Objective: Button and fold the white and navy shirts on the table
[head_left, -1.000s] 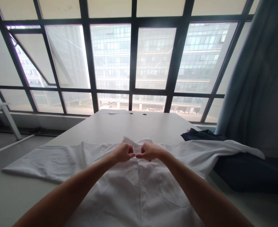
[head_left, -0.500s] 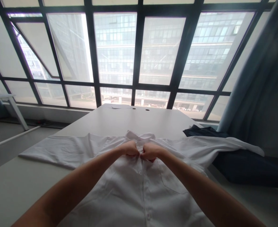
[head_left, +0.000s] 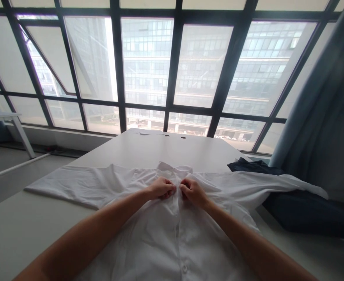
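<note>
A white button-up shirt [head_left: 172, 234] lies spread face up on a white table [head_left: 160, 152], its collar [head_left: 174, 168] at the far side and its sleeves stretched out to both sides. My left hand [head_left: 162, 188] pinches the cloth just left of the front opening, below the collar. My right hand [head_left: 192, 192] grips the cloth on the right side of the opening. A small gap separates the two hands. A shirt button [head_left: 185, 268] shows lower down the placket, and the top buttons are hidden by my fingers.
A dark navy garment [head_left: 255, 167] sits at the table's right edge, beyond the shirt's right sleeve [head_left: 262, 187]. That sleeve drapes over a dark cushion [head_left: 300, 212]. A blue curtain [head_left: 315, 97] hangs at right, and large windows fill the far side.
My hands have drawn slightly apart, from knuckles nearly touching to a small gap, with fingers now on the placket. The view has tilted upward a little.
</note>
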`<state>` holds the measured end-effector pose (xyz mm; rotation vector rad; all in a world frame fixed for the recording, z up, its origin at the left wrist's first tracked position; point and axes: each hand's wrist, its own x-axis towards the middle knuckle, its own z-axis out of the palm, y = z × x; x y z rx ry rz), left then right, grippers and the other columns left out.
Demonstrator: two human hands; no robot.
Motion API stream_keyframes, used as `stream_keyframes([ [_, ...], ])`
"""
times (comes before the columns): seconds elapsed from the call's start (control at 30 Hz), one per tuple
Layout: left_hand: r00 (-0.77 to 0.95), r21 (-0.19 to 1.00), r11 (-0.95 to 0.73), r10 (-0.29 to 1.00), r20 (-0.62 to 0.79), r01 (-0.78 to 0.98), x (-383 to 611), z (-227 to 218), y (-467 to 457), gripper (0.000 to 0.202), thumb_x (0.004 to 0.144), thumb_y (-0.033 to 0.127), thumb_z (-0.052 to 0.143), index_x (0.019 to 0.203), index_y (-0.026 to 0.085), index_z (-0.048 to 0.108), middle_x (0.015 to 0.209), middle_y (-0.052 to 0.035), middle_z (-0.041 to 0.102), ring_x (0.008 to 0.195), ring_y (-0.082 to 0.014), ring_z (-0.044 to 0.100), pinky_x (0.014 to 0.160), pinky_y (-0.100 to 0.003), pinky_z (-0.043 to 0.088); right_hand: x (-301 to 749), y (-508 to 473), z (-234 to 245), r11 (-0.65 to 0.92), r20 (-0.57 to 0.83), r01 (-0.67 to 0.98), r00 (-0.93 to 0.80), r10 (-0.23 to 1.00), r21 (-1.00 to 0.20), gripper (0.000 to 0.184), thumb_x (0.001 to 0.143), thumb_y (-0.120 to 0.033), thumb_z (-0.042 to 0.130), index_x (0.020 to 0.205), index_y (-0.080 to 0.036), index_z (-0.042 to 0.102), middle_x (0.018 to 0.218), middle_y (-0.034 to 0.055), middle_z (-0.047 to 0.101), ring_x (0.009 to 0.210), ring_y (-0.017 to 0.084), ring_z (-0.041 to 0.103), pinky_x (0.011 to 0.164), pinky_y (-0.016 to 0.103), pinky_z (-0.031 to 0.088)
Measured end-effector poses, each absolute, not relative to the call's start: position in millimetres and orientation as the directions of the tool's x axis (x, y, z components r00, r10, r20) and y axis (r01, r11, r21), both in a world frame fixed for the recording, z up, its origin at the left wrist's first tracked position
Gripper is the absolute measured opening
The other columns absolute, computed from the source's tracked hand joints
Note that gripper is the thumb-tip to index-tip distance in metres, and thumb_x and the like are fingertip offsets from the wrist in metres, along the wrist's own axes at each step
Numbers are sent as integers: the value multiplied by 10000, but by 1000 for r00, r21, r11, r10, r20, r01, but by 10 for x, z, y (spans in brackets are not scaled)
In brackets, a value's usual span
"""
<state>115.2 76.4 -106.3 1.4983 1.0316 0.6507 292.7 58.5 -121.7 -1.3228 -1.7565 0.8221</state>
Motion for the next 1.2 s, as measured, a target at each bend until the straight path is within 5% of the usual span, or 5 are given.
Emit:
stream_keyframes([
  [0.17, 458, 928, -90, 884, -93, 362, 1185, -1096, 728, 292, 782, 219, 605, 511, 156, 517, 410, 40, 473, 361, -74, 411, 383, -196, 259, 2957, 549, -1311, 292, 264, 375, -127, 956, -880, 181, 775, -387, 485, 704, -221, 499, 482, -56, 482, 449, 124, 463, 473, 239, 384],
  [0.5, 472, 966, 9, 871, -134, 258, 1157, -1167, 784, 277, 748, 362, 695, 632, 142, 572, 496, 37, 530, 389, -72, 470, 399, -187, 338, 2921, 506, -1359, 506, 387, 566, -326, 863, -651, 168, 807, -281, 513, 732, -164, 608, 616, -25, 548, 587, 112, 461, 570, 224, 365],
  [0.73, 540, 970, -31, 835, -107, 240, 1131, -1176, 786, 373, 725, 473, 723, 653, 137, 577, 511, 38, 521, 399, -67, 472, 403, -185, 325, 2919, 526, -1366, 391, 300, 450, -260, 918, -803, 239, 771, -346, 630, 861, -133, 690, 696, 30, 666, 595, 125, 545, 530, 219, 416],
  [1.03, 546, 948, -101, 834, -85, 301, 1147, -1165, 772, 306, 750, 411, 658, 628, 141, 583, 480, 34, 521, 397, -74, 468, 401, -188, 332, 2924, 565, -1318, 214, 132, 374, -234, 963, -902, 348, 720, -471, 674, 780, -129, 695, 607, 21, 658, 438, 91, 512, 402, 198, 387],
  [1.2, 529, 946, -86, 843, -99, 314, 1152, -1162, 763, 339, 728, 447, 684, 619, 140, 590, 482, 34, 526, 391, -70, 469, 394, -181, 321, 2906, 577, -1324, 145, 98, 324, -159, 982, -935, 239, 708, -384, 649, 669, -148, 655, 548, 5, 646, 406, 83, 508, 384, 186, 378],
])
